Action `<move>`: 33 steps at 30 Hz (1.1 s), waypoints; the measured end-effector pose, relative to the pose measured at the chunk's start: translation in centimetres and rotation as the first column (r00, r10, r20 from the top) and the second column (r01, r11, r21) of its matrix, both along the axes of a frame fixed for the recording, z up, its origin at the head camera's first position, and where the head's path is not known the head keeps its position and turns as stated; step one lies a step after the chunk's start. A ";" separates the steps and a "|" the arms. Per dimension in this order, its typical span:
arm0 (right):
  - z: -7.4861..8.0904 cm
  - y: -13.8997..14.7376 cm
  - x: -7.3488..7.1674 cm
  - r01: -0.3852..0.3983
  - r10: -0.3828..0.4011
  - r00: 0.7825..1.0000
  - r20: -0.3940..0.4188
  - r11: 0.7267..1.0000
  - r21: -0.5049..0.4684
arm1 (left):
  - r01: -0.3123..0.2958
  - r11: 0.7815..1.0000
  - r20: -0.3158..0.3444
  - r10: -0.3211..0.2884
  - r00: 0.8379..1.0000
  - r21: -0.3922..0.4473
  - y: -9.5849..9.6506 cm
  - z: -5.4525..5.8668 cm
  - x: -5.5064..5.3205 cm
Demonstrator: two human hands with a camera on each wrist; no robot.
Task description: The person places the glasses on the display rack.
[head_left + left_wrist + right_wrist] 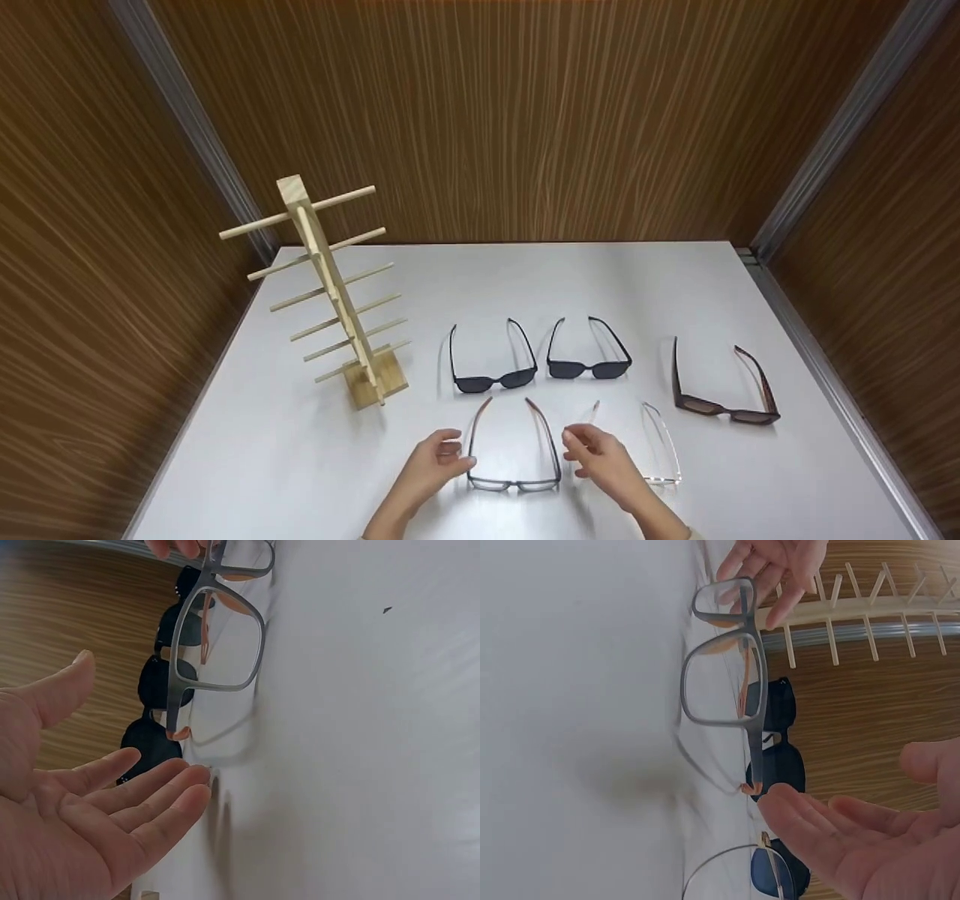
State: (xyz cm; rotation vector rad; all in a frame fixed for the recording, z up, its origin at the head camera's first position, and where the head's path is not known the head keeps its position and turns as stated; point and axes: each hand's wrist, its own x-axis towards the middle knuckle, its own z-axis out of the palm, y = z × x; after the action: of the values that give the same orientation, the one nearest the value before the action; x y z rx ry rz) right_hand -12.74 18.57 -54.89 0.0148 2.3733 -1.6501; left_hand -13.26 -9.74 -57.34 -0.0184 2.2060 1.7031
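A pair of grey-framed eyeglasses (pixel 513 484) with brownish-orange temple ends lies unfolded in front of me, lenses facing my side. On its left is my left hand (pixel 433 466), fingers spread and slightly bent, thumb close to the frame's left corner. My right hand (pixel 602 459) stands at the other side, its fingertips beside the right temple. Both palms face inward in the wrist views, with nothing gripped. In the right wrist view, the fingertips (pixel 778 799) come right up to the frame's corner. Clear, thin-rimmed glasses (pixel 678 459) lie partly hidden behind the right hand.
Two dark sunglasses (pixel 495 381) (pixel 589 370) lie unfolded behind the eyeglasses. Brown-tinted sunglasses (pixel 727 410) are at the right. A wooden display stand (pixel 341 300) with several pegs rises at the left of the white table (pixel 247 457). Wood-grain panels (pixel 480 120) surround the table.
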 end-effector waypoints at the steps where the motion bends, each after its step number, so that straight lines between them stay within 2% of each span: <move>1: 0.0 -0.1 0.1 -0.008 0.008 1.000 0.008 1.000 0.007 | 0.001 1.000 -0.001 -0.001 1.000 0.011 0.1 -0.1 0.0; 9: -0.7 -0.7 0.4 -0.054 0.051 0.997 0.061 0.997 0.059 | 0.005 0.996 0.022 -0.007 1.000 0.088 0.6 -1.3 0.6; 20: -1.8 -1.1 0.3 -0.102 0.102 0.991 0.088 0.995 -0.011 | -0.001 0.989 0.007 0.000 1.000 0.148 0.5 -2.3 0.7; 23: -2.1 -1.3 0.4 -0.114 0.115 0.989 0.097 0.993 -0.012 | -0.007 0.987 0.002 0.007 1.000 0.159 0.6 -1.1 1.1; 27: -2.3 -1.5 0.3 -0.123 0.122 0.988 0.095 0.992 0.004 | -0.016 0.981 -0.006 0.017 1.000 0.193 0.6 -0.9 1.4; 30: -2.5 -1.5 0.1 -0.124 0.124 0.989 0.080 0.992 -0.006 | -0.025 0.980 -0.003 0.027 1.000 0.195 0.5 -2.4 1.0; 33: -2.6 -1.6 0.0 -0.124 0.125 0.990 0.063 0.992 -0.017 | -0.031 0.982 -0.006 0.033 0.999 0.188 0.3 -2.8 0.8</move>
State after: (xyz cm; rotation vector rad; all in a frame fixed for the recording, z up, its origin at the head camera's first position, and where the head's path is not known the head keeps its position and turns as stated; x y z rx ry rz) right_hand -12.74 17.00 -57.49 -0.0799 2.2669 -1.5837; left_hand -12.41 -9.41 -60.12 0.0010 2.0527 1.9253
